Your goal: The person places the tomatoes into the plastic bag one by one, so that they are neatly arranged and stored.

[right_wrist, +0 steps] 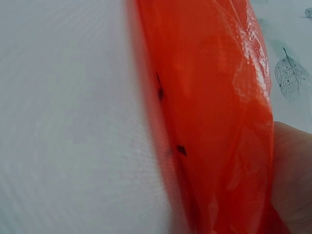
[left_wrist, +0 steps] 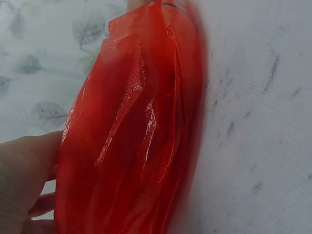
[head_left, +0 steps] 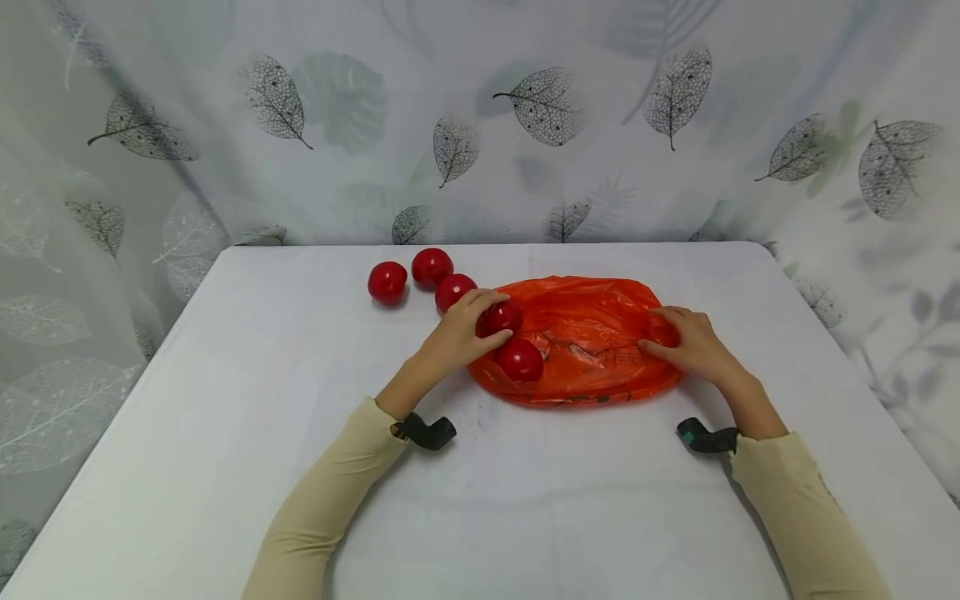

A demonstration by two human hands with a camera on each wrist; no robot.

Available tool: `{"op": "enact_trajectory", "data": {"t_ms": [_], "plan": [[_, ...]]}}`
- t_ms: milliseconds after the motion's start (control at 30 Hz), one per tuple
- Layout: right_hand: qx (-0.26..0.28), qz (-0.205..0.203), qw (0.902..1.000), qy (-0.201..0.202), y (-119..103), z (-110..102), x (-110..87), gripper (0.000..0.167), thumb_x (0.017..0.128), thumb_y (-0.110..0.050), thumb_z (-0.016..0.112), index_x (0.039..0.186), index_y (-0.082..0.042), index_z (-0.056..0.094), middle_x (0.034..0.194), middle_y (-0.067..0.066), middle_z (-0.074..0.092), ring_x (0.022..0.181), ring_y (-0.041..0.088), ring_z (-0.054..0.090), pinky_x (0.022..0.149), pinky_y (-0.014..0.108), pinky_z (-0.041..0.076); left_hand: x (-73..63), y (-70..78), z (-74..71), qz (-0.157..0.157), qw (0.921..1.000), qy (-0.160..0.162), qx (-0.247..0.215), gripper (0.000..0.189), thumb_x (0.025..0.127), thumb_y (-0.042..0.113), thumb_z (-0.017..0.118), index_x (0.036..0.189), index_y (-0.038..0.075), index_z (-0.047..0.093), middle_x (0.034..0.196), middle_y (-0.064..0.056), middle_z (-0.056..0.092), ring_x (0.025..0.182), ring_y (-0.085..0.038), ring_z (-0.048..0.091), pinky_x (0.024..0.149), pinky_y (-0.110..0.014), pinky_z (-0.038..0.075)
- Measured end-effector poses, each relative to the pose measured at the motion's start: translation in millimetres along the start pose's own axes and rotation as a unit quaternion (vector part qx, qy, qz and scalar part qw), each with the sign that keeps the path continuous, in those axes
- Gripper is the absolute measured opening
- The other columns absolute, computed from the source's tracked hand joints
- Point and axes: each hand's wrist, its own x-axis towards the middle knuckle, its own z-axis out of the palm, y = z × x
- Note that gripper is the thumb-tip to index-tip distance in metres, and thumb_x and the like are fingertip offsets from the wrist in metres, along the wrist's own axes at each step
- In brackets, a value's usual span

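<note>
Perhaps tomato [head_left: 506, 317] in left hand [head_left: 459, 328], orange bag [head_left: 596, 321] in right hand [head_left: 696, 343]

Both arms were stretched forward, left arm [head_left: 322, 500] and right arm [head_left: 806, 508] kinda angling inward. Left hand [head_left: 459, 330] had its fingers and thumb curled in a grip, right hand [head_left: 696, 343] basically mirrored it, thumbs nearer the body.

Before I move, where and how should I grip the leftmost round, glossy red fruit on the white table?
I'd probably grip the leftmost fruit around its widest part, from the left: it's ball-shaped, and another round red fruit sits close on its right.
</note>
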Motion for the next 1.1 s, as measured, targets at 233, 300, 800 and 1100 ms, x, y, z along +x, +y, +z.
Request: {"op": "enact_trajectory", "data": {"t_ms": [233,300,800,1100], "plan": [[-0.006,0.003,1.0000,-0.004,1,0,0.2,0.067,0.093,-0.030,0.064,0.139,0.011,0.038,0.142,0.039,0.032,0.127,0.054,0.025,0.100,0.069,0.033,-0.2,-3.6,3.5,-0.008,0.9999,0.009,-0.005,0.050,0.087,0.021,0.074,0.131,0.007,0.057,0.136,-0.015,0.046,0.127,-0.031,0.046,0.098,-0.046,0.050],[-0.007,0.005,1.0000,-0.005,1,-1,-0.1,0.067,0.093,-0.030,0.064,0.139,0.011,0.038,0.142,0.038,0.032,0.128,0.054,0.025,0.100,0.069,0.033,-0.1,-4.1,3.9,-0.012,0.9999,0.012,-0.005,0.050,0.087,0.022,0.074,0.131,0.008,0.057,0.135,-0.017,0.045,0.127,-0.032,0.045,0.098,-0.047,0.050],[-0.002,0.016,0.9998,-0.011,-6,-1,6.8,0.070,0.093,-0.032,0.063,0.142,0.010,0.036,0.145,0.037,0.029,0.131,0.053,0.022,0.102,0.069,0.033,3.5,-10.3,-6.6,-0.021,0.9996,0.008,0.017,0.050,0.086,0.024,0.074,0.131,0.008,0.056,0.132,-0.015,0.051,0.123,-0.031,0.050,0.095,-0.047,0.051],[-0.007,0.006,1.0000,-0.004,-2,1,3.4,0.070,0.092,-0.031,0.065,0.140,0.012,0.037,0.142,0.039,0.032,0.128,0.054,0.025,0.098,0.068,0.038,2.1,-6.7,-6.0,-0.030,0.9989,0.008,0.035,0.040,0.091,0.028,0.068,0.127,0.011,0.061,0.130,-0.011,0.054,0.121,-0.026,0.052,0.094,-0.044,0.053]]}}
